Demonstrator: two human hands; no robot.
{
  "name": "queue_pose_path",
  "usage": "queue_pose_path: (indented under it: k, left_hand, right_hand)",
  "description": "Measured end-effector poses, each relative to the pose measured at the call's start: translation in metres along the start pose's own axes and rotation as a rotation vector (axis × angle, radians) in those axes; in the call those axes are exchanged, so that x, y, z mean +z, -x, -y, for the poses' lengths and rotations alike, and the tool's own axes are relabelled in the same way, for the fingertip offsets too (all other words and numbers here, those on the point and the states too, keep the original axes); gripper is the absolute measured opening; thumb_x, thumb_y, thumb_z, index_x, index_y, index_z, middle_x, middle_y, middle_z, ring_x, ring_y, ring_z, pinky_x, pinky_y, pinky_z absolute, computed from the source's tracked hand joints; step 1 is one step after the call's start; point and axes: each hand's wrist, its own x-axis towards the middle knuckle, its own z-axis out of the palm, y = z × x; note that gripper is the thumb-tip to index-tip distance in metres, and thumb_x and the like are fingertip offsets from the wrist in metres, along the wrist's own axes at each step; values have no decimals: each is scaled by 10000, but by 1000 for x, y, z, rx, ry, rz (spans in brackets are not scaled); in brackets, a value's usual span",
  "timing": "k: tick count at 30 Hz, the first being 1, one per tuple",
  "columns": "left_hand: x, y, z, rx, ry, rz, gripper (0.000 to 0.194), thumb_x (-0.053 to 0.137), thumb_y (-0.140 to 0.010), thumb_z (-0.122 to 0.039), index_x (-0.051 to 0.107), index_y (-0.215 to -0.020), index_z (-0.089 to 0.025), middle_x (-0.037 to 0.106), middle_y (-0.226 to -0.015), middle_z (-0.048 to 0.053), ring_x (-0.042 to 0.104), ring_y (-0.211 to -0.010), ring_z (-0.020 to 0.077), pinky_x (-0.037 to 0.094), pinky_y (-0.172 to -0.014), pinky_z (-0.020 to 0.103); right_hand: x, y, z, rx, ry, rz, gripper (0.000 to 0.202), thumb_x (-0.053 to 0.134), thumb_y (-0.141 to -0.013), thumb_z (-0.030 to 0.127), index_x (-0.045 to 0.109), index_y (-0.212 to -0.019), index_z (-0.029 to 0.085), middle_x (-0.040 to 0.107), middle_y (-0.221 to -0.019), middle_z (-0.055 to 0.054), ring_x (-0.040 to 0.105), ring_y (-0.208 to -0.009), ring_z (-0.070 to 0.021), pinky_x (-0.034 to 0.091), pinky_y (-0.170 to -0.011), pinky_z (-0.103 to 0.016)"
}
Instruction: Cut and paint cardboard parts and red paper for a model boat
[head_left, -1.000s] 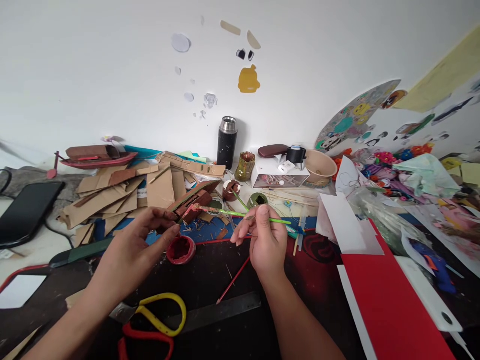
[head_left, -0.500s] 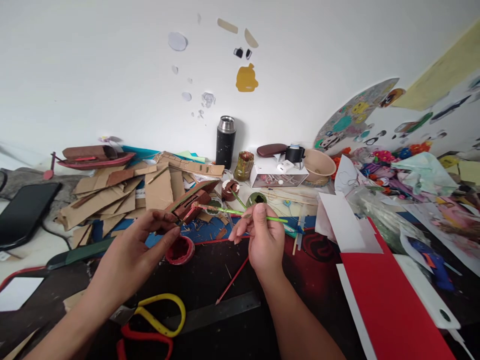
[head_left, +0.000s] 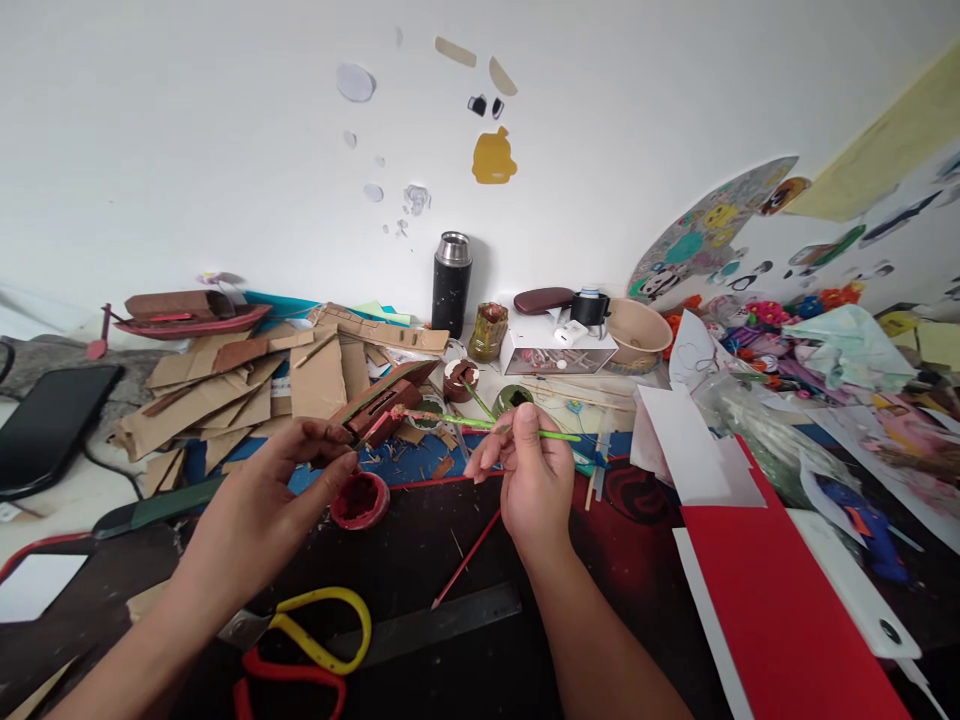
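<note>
My left hand (head_left: 270, 505) pinches a small brown-painted cardboard model (head_left: 382, 402) at its near end and holds it above the table. My right hand (head_left: 529, 480) grips a thin green paintbrush (head_left: 480, 425) whose tip touches the model's reddish-brown side. Just below the model sits a small red paint lid (head_left: 361, 499) with dark red paint in it. A red pencil (head_left: 466, 558) lies on the dark mat under my right wrist.
Yellow and red scissors (head_left: 315, 640) and a metal ruler (head_left: 439, 622) lie near the front edge. Cardboard scraps (head_left: 225, 390) pile at the left, with a black flask (head_left: 452, 283), paint jars (head_left: 489, 332) and a bowl (head_left: 637, 335) behind. Red paper (head_left: 772, 590) lies at the right.
My right hand has shifted the brush slightly along the model. The view has tilted a little. My left hand keeps the model in the same place.
</note>
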Motion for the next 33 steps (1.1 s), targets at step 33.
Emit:
queue_pose_path:
  k: [33]
  left_hand:
    - [3, 1, -6, 11, -48, -39, 410, 669, -860, -664, 671, -1028, -290, 817, -903, -5, 755, -765, 233, 502, -609, 300]
  right_hand:
    - [-1, 1, -2, 7, 15, 23, 520, 719, -984, 695, 627, -830, 206, 610, -518, 52, 652, -399, -155, 495, -379, -215]
